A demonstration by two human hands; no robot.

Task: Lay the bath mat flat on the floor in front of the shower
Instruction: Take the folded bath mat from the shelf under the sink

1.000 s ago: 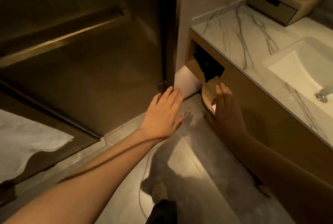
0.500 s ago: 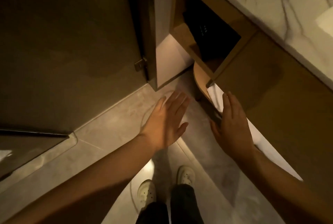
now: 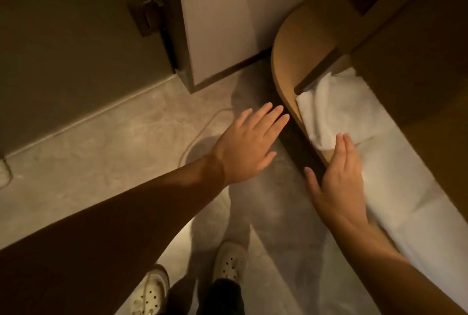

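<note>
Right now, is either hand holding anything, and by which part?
Nothing is held. Both the left hand and right hand are open, reaching toward the folded white mat on the shelf.

Soft white terry cloth, folded bath mat [image 3: 326, 112], lying on smooth matt wooden shelf [image 3: 298, 43] at right of frame. Pale stone-look floor tile [image 3: 101, 152], smooth with faint sheen, across lower left. Dark metal hinge [image 3: 145, 14], upper left. Perforated cream plastic clogs [image 3: 229, 261] at bottom.
</note>
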